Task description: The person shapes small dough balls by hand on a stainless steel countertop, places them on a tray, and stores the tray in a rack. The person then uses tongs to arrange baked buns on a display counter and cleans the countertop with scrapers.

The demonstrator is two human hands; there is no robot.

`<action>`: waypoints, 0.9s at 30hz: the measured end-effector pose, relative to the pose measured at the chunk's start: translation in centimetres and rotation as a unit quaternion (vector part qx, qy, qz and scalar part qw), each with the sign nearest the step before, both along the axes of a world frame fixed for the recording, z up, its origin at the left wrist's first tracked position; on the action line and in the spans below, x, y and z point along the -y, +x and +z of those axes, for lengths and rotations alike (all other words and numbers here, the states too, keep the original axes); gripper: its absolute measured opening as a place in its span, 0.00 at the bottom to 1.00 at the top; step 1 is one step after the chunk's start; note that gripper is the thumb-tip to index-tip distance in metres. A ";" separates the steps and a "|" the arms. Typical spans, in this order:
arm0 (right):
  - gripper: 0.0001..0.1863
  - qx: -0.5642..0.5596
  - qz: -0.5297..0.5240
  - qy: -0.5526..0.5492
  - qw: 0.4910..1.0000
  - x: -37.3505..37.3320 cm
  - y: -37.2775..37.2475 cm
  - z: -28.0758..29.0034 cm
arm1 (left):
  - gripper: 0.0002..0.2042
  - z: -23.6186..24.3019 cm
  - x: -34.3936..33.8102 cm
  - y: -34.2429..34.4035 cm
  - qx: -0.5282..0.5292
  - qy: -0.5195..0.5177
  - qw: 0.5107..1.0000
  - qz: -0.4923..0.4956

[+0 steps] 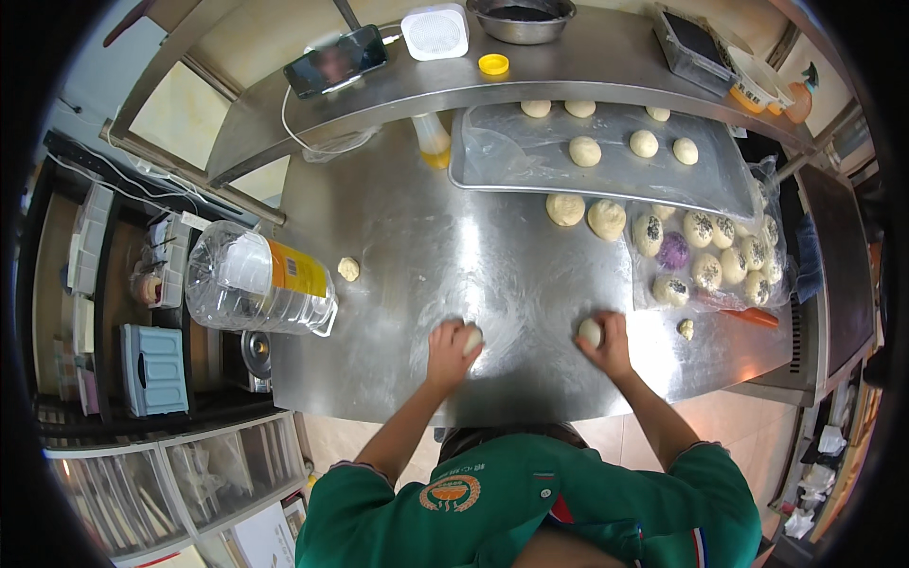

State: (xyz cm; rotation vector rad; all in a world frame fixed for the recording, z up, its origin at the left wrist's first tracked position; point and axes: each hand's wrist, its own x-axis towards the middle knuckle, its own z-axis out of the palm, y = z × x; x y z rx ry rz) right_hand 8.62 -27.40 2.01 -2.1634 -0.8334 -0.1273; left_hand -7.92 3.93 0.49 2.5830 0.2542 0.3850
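My left hand cups a pale dough ball against the steel worktop. My right hand is closed over a second dough ball a little to the right. Both balls peek out from under my fingers. Two larger dough rounds lie farther back on the worktop. Beyond them a metal baking tray carries several small dough balls.
A plastic sheet at the right holds several sesame-topped balls and one purple one. A large clear oil bottle lies on its side at the left, with a dough scrap beside it. On the raised shelf sit a phone, a white speaker and a bowl.
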 end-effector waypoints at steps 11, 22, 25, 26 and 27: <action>0.23 0.008 0.159 0.012 0.987 -1.1 -3.2 -0.7 | 0.21 -1.0 2.4 0.3 0.096 0.003 0.989 -0.116; 0.21 0.104 0.042 -0.010 0.994 -8.2 -0.3 -0.8 | 0.20 -1.7 3.9 8.1 0.128 0.021 0.990 -0.063; 0.23 0.014 0.076 0.002 0.997 -1.6 -2.2 -0.2 | 0.21 -1.5 2.4 0.5 0.114 -0.010 0.988 -0.107; 0.23 0.007 0.063 0.035 0.997 -0.2 -1.5 0.1 | 0.21 -1.4 1.0 0.2 0.073 0.007 0.995 -0.070; 0.25 0.023 0.019 -0.011 0.999 0.3 -0.1 0.2 | 0.21 -1.2 -0.5 0.6 0.053 0.022 0.997 -0.041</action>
